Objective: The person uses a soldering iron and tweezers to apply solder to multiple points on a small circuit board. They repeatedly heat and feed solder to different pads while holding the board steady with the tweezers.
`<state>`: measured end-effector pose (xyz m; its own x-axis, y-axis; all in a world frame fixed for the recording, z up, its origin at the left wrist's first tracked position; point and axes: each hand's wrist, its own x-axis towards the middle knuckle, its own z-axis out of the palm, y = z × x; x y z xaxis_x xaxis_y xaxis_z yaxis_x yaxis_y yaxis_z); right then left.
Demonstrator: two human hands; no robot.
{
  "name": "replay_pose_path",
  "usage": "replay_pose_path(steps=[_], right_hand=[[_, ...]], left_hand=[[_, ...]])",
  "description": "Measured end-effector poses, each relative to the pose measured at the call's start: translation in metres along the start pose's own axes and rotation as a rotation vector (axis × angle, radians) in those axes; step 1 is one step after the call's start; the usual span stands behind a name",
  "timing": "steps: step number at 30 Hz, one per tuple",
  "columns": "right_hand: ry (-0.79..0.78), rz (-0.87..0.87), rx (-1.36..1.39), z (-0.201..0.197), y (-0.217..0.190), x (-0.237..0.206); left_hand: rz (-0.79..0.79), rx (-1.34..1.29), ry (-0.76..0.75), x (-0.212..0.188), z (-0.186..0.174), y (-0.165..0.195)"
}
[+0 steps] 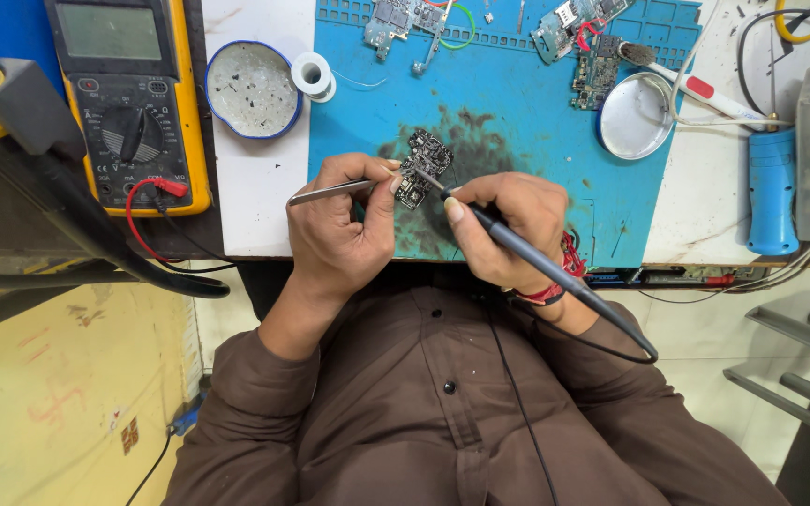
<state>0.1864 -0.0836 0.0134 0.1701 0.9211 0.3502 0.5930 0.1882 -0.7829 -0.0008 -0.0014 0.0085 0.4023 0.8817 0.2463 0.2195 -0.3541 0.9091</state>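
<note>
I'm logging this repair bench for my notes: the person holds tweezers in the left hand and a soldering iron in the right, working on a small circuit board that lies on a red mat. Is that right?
Not quite: the mat is blue, not red, as the head view shows. The rest holds: the left hand holds tweezers, the right hand holds a soldering iron, and both meet at the small circuit board on that mat.
</note>
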Motion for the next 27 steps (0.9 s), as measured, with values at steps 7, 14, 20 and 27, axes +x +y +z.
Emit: replay_pose_path(steps=[7, 14, 20, 27], right_hand=[[0.138, -0.005, -0.049, 0.0034, 0.0033, -0.0026], [0.124, -0.073, -0.103, 0.0007, 0.0031, -0.0030], [0.069, -0.046, -0.049, -0.0001, -0.0001, -0.0012], [0.018, -0.064, -0.051, -0.0021, -0.0027, 0.0024]], left_hand=[[-0.008, -0.024, 0.022, -0.0016, 0.0013, -0.0018], [-0.025, -0.042, 0.024, -0.0029, 0.0012, -0.0030], [0.005, -0.020, 0.025, -0.0026, 0.0012, -0.0029], [-0.012, 0.005, 0.010, -0.0011, 0.0013, -0.0013]])
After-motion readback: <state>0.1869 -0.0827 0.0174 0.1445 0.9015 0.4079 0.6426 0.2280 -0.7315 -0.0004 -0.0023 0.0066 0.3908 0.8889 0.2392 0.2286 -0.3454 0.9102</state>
